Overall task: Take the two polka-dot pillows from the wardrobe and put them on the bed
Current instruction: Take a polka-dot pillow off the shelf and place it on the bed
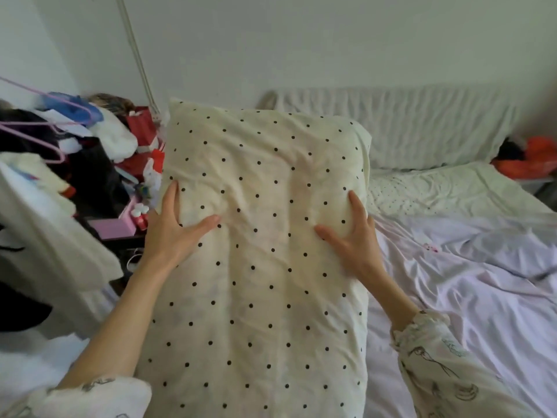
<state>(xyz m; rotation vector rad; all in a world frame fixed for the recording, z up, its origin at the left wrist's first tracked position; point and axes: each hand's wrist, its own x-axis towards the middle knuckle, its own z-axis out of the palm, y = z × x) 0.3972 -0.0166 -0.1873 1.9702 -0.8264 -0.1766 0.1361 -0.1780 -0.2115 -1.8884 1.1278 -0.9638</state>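
Note:
A cream pillow with black polka dots (262, 267) fills the middle of the view, held up lengthwise in front of me over the bed's left edge. My left hand (173, 227) grips its left side, thumb pressed onto the front. My right hand (352, 233) grips its right side the same way. The bed (470, 282) with a rumpled pale lilac sheet lies to the right. A second, finely dotted pillow (404, 191) lies flat at the head of the bed, partly hidden behind the held pillow.
A grey padded headboard (401, 128) runs along the wall. At left, a cluttered heap of clothes, pink hangers (45, 125) and red boxes (141, 128). An orange item (530, 164) sits at the far right beside the bed.

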